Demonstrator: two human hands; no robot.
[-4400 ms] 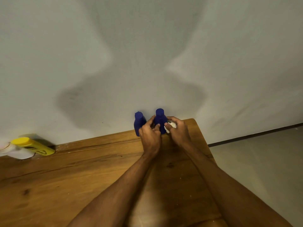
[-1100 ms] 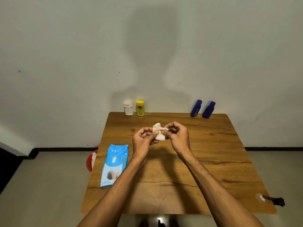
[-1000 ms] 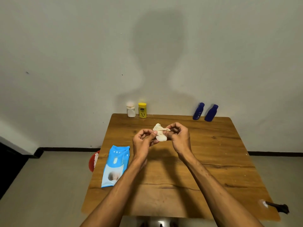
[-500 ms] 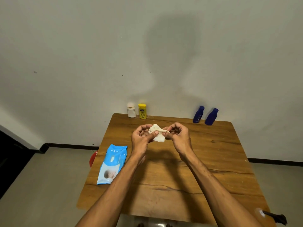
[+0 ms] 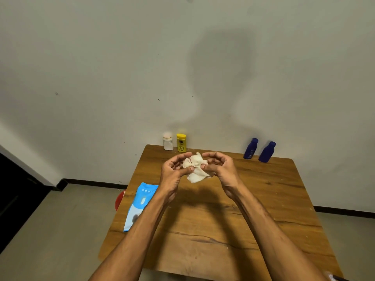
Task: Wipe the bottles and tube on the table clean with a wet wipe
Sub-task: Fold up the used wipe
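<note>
While we hold both hands above middle of desk [image 5: 263,199], crumpled wipe [image 5: 195,169] sits between them, off desk surface. Our left hand [image 5: 176,169] pinches wipe's left part with thumb and curled fingers; our right hand [image 5: 219,169] pinches right part same way. White bottle [image 5: 168,141] and yellow tube [image 5: 181,142] upright, just beside each other, at far edge. First blue bottle [image 5: 250,149] and second blue bottle [image 5: 267,152] upright near far right corner. Wipe pack [image 5: 140,203] flat at left edge, partly behind our left forearm.
</note>
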